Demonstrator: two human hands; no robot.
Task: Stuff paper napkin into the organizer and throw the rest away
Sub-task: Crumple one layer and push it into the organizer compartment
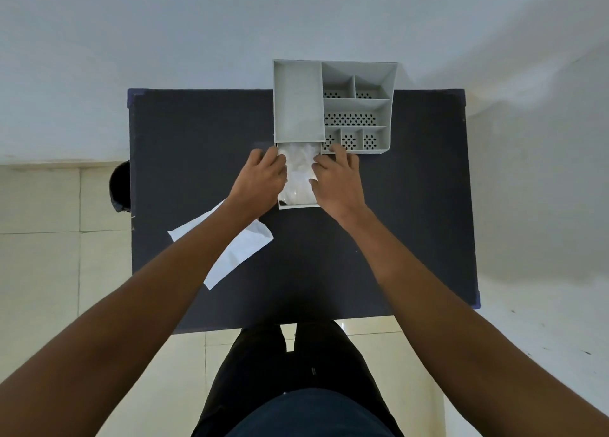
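Note:
A grey plastic organizer with several compartments stands at the table's far edge. Its drawer is pulled out toward me and is filled with white paper napkins. My left hand rests on the drawer's left side, fingers pressing on the napkins. On the drawer's right side lies my right hand, fingers bent onto the napkin pile. A flat white wrapper lies on the table under my left forearm.
The dark table stands against a white wall. A black bin sits on the tiled floor beside the table's left edge. My legs are at the table's near edge.

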